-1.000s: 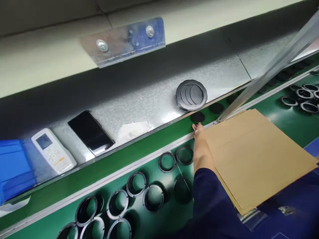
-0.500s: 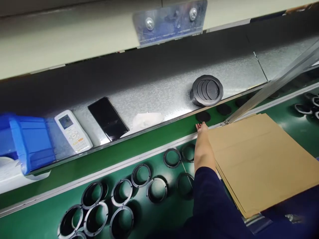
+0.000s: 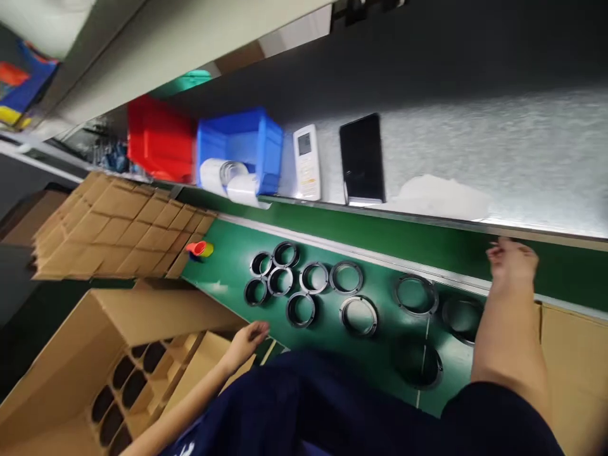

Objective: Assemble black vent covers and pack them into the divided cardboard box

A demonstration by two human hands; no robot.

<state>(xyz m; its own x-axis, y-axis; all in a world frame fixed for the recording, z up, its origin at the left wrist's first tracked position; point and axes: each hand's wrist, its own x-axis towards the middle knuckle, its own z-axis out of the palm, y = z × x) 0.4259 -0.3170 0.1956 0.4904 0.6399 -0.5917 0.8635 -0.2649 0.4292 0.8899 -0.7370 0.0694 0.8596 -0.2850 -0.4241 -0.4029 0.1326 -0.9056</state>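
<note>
My right hand (image 3: 513, 259) is over the green strip just under the metal shelf's front edge, its fingers bent inward. Whatever they may hold does not show. My left hand (image 3: 247, 342) hovers at the bench's near edge, beside an open carton; motion smears its fingers and I see no object in it. Black rings stand on the green bench between the hands, among them a ring (image 3: 417, 295) and a partly covered ring (image 3: 462, 320) close to my right forearm. Further left is a tighter group with another ring (image 3: 300, 310).
The large carton (image 3: 52, 354) has dividers and dark round parts inside. Stacked cardboard (image 3: 128, 221) stands behind it. The shelf carries a red bin (image 3: 161, 142), blue bin (image 3: 274, 155), white remote control (image 3: 307, 163), black phone (image 3: 362, 158) and white sheet (image 3: 439, 197). Flat cardboard (image 3: 574, 367) lies right.
The view has swung left, bringing the carton, stacked cardboard and my left hand into sight. My right hand was at a black disc under the shelf; the discs and the round vent no longer show.
</note>
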